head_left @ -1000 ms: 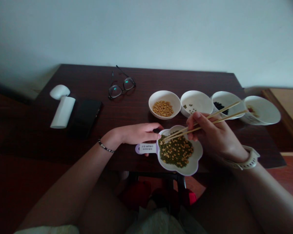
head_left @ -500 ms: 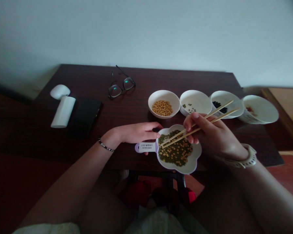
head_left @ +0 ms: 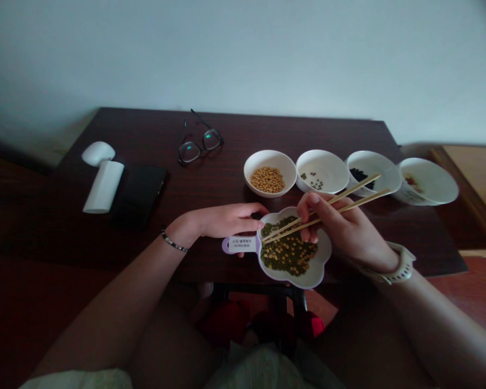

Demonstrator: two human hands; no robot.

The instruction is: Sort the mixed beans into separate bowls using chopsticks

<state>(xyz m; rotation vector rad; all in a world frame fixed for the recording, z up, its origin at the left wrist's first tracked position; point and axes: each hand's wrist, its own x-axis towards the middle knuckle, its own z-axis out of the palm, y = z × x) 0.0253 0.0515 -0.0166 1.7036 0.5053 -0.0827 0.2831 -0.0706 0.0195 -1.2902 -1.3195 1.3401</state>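
Note:
My right hand (head_left: 340, 227) is closed around a pair of wooden chopsticks (head_left: 364, 186). Their tips lie close together among the beans at the handle end of a white flower-shaped dish (head_left: 323, 259); whether a bean is between them I cannot tell. Small green beans (head_left: 281, 263) and yellow soybeans (head_left: 302, 251) are mixed in the dish. At its rim beside the labelled purple handle (head_left: 243, 244), my left hand (head_left: 235, 219) grips the dish, with a fingertip showing below the handle.
Behind the dish stand white bowls in a row: one with soybeans (head_left: 267, 180), one with a few green beans (head_left: 324, 170), one with black beans (head_left: 360, 175), one with reddish bits (head_left: 433, 186). Glasses (head_left: 200, 147), a black flat case (head_left: 140, 194) and a white cylinder (head_left: 104, 188) lie left.
The chopsticks and my right hand have shifted slightly left and down, bringing the tips nearer the handle end of the dish. My left hand keeps its grip.

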